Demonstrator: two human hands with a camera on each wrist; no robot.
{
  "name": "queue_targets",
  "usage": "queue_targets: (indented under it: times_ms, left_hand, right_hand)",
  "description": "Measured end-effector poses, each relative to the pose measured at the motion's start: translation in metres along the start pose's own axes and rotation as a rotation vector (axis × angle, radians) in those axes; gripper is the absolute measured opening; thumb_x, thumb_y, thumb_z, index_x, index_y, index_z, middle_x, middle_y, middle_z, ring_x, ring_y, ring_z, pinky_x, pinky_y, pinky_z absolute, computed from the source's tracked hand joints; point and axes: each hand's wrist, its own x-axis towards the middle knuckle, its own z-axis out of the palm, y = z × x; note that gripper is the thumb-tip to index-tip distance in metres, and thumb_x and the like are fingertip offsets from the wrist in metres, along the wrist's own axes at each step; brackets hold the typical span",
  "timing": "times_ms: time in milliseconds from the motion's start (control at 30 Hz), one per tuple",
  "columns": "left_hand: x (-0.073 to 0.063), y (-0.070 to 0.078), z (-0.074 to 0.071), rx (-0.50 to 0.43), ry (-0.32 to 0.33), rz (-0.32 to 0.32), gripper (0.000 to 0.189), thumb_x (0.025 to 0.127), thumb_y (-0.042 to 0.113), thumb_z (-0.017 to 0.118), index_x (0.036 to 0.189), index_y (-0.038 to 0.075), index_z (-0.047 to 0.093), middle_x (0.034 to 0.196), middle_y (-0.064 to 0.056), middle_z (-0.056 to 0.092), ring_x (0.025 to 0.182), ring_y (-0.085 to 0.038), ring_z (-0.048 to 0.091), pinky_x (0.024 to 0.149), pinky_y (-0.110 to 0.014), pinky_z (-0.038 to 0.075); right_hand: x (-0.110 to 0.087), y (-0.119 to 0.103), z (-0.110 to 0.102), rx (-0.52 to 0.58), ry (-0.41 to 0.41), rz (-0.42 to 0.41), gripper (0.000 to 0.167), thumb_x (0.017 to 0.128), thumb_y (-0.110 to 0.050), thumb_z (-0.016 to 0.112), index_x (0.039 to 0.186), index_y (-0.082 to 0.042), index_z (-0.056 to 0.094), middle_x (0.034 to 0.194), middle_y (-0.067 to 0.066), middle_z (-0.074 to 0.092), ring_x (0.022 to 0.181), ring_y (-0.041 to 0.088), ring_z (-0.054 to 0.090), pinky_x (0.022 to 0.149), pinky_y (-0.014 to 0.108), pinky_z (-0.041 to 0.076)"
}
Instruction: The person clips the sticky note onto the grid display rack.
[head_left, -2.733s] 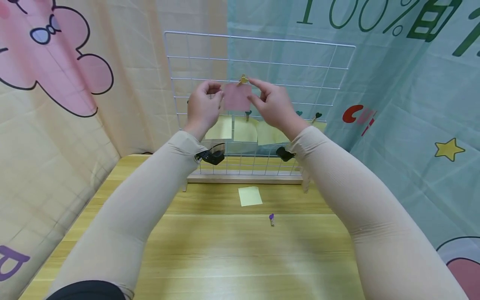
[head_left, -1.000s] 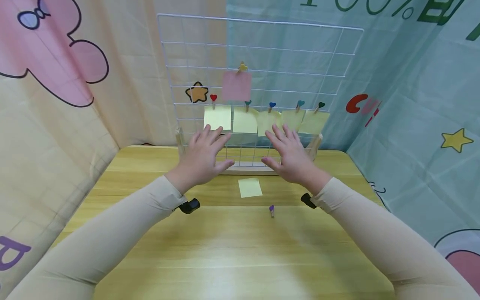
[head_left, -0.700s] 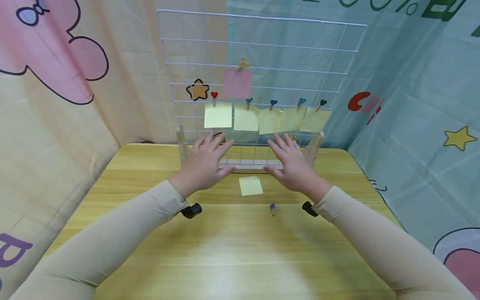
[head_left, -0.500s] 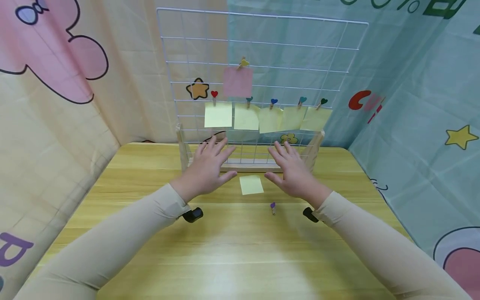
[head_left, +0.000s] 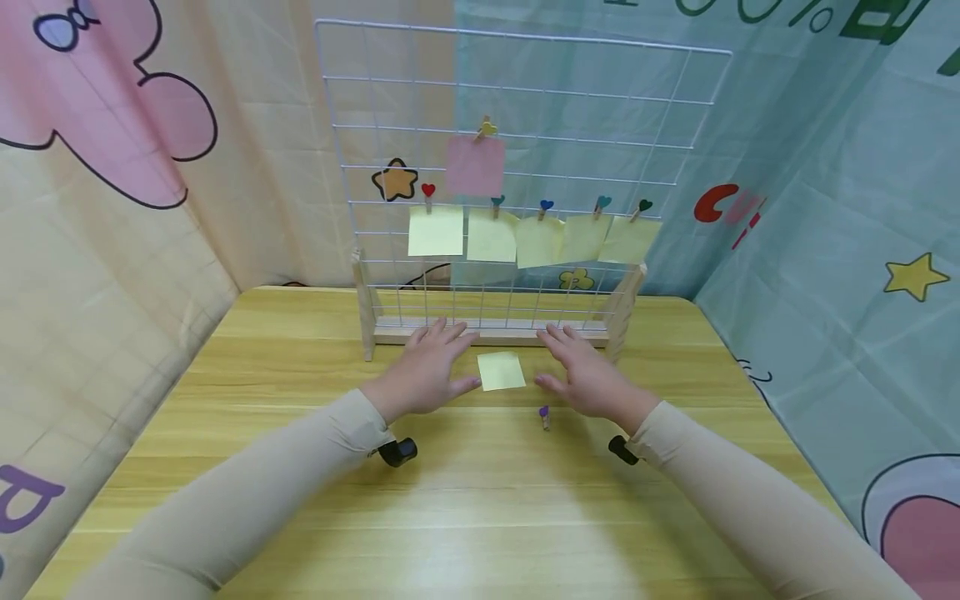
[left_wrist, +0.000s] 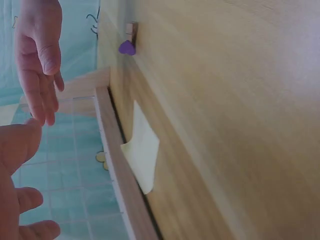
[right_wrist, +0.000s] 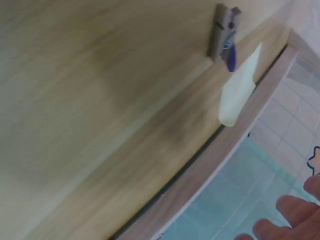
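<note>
In the head view my left hand (head_left: 423, 371) and right hand (head_left: 592, 383) hover over the table, fingers spread and holding nothing. Between them lies a pale yellow sticky note (head_left: 501, 371), one corner lifted in the left wrist view. A small wooden clothespin with a purple heart (head_left: 544, 419) lies nearer to me, just below the right thumb. Behind the hands stands a white wire grid (head_left: 600, 92) on a wooden base. A pink sticky note (head_left: 476, 167) hangs there from a clothespin with a yellow top (head_left: 487, 127).
Several yellow sticky notes (head_left: 435, 231) hang in a row below the pink one, under heart clothespins, among them a red one (head_left: 428, 191). The grid's wooden feet (head_left: 622, 308) stand near the table's back edge. Printed curtains (head_left: 825, 250) enclose the table (head_left: 450, 517).
Both hands were at the pink note and yellow-topped clothespin; they have let go, spread, and come down beside the loose yellow note. The pink note stays hanging.
</note>
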Motion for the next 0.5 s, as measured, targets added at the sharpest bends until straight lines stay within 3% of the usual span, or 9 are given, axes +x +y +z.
queue_targets:
  times_ms: [300, 400, 500]
  left_hand:
    - [0.009, -0.008, 0.024, -0.055, -0.131, -0.069, 0.082, 0.103, 0.056, 0.06, 0.166, 0.014, 0.03, 0.173, -0.013, 0.028, 0.161, -0.044, 0.019, 0.129, -0.066, 0.013]
    - [0.014, -0.01, 0.03, -0.089, -0.171, -0.093, 0.081, 0.104, 0.054, 0.061, 0.166, 0.013, 0.03, 0.173, -0.015, 0.027, 0.162, -0.043, 0.019, 0.129, -0.066, 0.014]
    - [0.019, -0.011, 0.036, -0.102, -0.193, -0.106, 0.079, 0.104, 0.053, 0.061, 0.166, 0.015, 0.031, 0.174, -0.014, 0.026, 0.162, -0.042, 0.018, 0.129, -0.064, 0.014]
  right_hand:
    - [-0.003, 0.015, 0.011, 0.011, -0.12, 0.027, 0.062, 0.104, -0.037, 0.067, 0.156, -0.008, 0.05, 0.155, 0.019, 0.055, 0.142, 0.042, 0.054, 0.118, 0.058, 0.042]
    - [0.0, 0.019, 0.015, 0.015, -0.144, 0.03, 0.056, 0.102, -0.036, 0.07, 0.149, -0.007, 0.059, 0.137, 0.016, 0.07, 0.124, 0.034, 0.067, 0.107, 0.052, 0.053]
    - [0.003, 0.022, 0.018, 0.03, -0.162, 0.032, 0.051, 0.1, -0.034, 0.073, 0.142, -0.006, 0.065, 0.108, 0.006, 0.076, 0.094, 0.02, 0.069, 0.085, 0.04, 0.059]
